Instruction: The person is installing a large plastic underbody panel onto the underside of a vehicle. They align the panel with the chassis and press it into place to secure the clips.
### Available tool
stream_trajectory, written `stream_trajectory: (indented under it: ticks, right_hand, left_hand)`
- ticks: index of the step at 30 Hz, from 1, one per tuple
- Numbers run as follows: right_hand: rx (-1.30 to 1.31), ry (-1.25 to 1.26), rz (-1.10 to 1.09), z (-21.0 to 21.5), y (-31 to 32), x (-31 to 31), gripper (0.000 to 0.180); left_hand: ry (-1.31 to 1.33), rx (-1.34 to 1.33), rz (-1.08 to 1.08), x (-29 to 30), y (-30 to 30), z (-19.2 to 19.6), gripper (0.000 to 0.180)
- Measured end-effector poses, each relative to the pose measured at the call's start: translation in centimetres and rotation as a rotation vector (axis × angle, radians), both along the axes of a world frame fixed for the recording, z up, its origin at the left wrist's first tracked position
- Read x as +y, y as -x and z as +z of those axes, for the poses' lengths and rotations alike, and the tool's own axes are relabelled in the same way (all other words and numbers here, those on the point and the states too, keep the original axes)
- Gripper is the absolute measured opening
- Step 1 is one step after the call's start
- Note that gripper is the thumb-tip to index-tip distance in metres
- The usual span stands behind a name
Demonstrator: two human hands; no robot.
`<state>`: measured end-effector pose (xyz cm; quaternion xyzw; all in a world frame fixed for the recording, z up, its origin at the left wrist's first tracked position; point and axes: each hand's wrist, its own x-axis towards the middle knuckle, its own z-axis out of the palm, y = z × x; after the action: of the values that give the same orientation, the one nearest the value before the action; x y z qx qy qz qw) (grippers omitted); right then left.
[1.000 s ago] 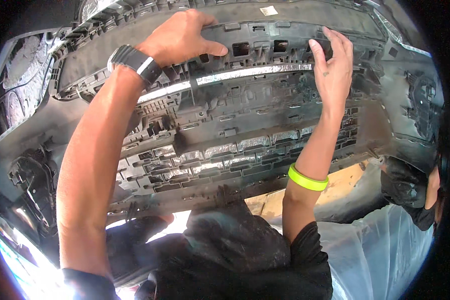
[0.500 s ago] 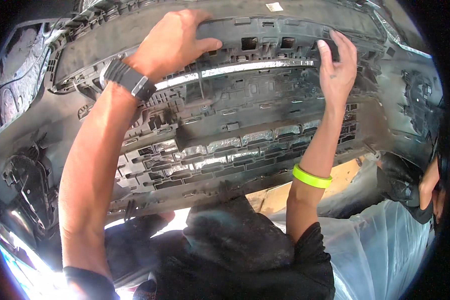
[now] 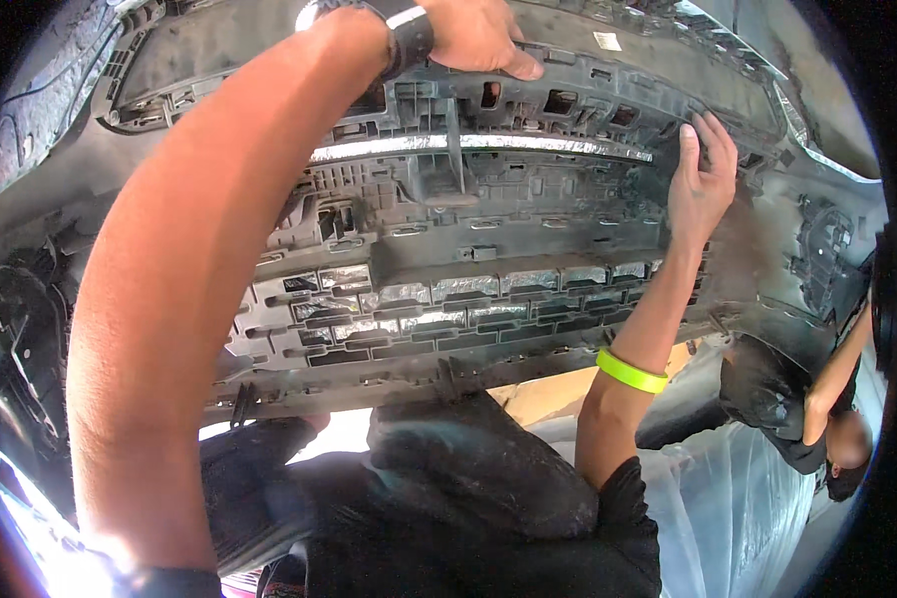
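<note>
The inner side of a large black car bumper cover [image 3: 429,254] spreads before me. Along its upper part runs a long black plastic strip [image 3: 588,100] with square openings; whether it is fixed to the bumper I cannot tell. My left hand [image 3: 473,35], with a dark watch above it, grips the strip's far edge, its thumb on the near face and most fingers hidden. At the strip's right end, my right hand [image 3: 703,184] closes over the edge with thumb and fingers. A shiny silver band [image 3: 568,148] shows just below the strip.
A grid of rectangular openings [image 3: 468,289] crosses the bumper's lower middle. Clear plastic sheeting [image 3: 738,488] hangs at the lower right. Another person in dark clothes [image 3: 767,389] is beyond the bumper's right end. A small white label [image 3: 607,41] sits near the top.
My left hand has moved right and farther away along the strip, its forearm now covering more of the bumper. My right hand stays at the strip's right end. The other person shows more.
</note>
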<state>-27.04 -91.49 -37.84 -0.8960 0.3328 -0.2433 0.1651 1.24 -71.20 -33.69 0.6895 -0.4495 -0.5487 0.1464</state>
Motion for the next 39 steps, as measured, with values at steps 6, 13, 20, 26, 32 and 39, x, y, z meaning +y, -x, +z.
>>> stream_trajectory:
  ticks: [6, 13, 20, 26, 32, 39]
  right_hand:
    - [0.046, 0.049, -0.006, -0.1, 0.0, -0.3, 0.029]
    - [0.016, 0.018, -0.028, -0.2, -0.1, 0.2, 0.031]
    - [0.066, 0.082, -0.006, -0.3, -0.4, -1.1, 0.037]
    - [0.016, 0.071, -0.002, -0.9, -1.1, -0.8, 0.036]
    - [0.099, 0.137, 0.005, 0.0, -0.5, -1.3, 0.046]
    - [0.135, 0.042, -0.011, 0.5, -0.9, -0.2, 0.052]
  left_hand:
    - [0.018, 0.097, 0.043, 0.8, -0.3, -0.2, 0.054]
    - [-0.076, 0.068, -0.005, 0.4, 0.0, -0.4, 0.054]
    - [-0.143, -0.084, 0.037, 0.5, 0.6, 0.7, 0.049]
    - [0.037, -0.223, 0.250, 3.3, 1.3, -1.0, 0.041]
    - [0.305, -0.396, 0.225, 4.7, 2.0, -0.7, 0.035]
    - [0.129, -0.451, 0.390, 5.2, 2.6, -0.6, 0.024]
